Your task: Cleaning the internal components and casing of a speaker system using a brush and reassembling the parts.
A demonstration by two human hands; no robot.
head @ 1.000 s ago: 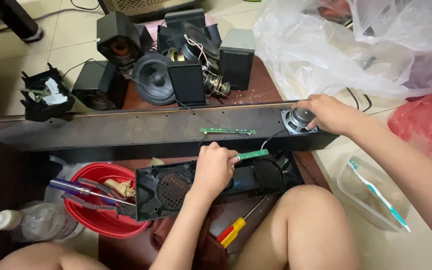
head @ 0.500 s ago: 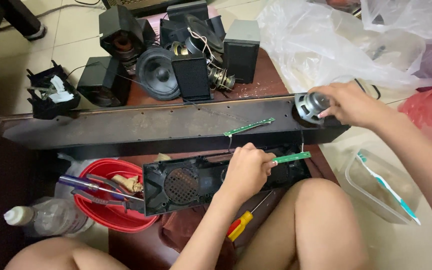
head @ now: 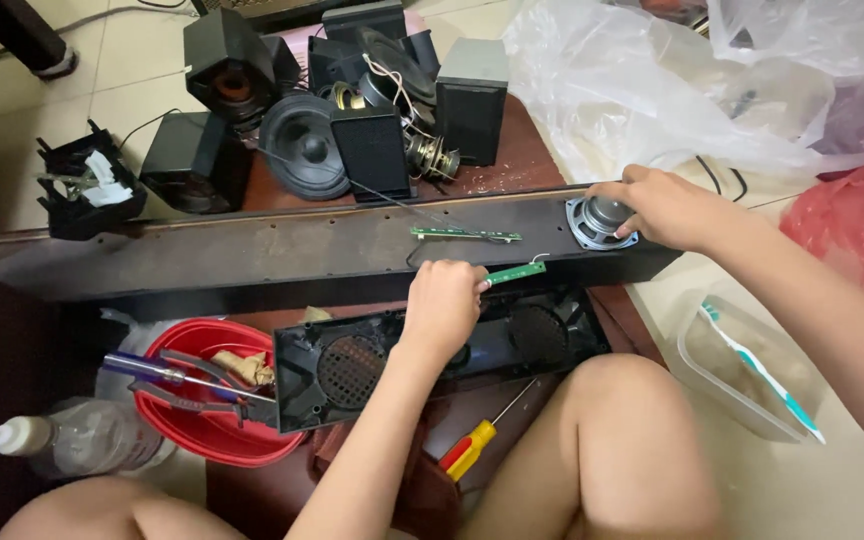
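Observation:
My left hand [head: 442, 308] pinches one end of a small green circuit board [head: 517, 272] above a black plastic speaker grille frame [head: 432, 355] that lies against my legs. My right hand [head: 664, 207] grips a small round silver speaker driver [head: 597, 220] sitting on the right end of a long dark soundbar panel [head: 282, 250]. A second narrow green circuit board [head: 465, 234] lies on that panel, with thin wires running from it.
Several black speaker boxes [head: 222, 55] and loose drivers [head: 302, 145] are piled behind the panel. A red bowl [head: 202, 425] with pliers sits at left beside a plastic bottle [head: 72, 440]. A red-and-yellow screwdriver [head: 472, 450] lies between my legs. Plastic bags [head: 672, 80] and a clear container [head: 747, 370] with a toothbrush are at right.
My left hand has lifted the green board slightly up and right off the grille frame. My right hand stays on the round driver, shifting its grip a little.

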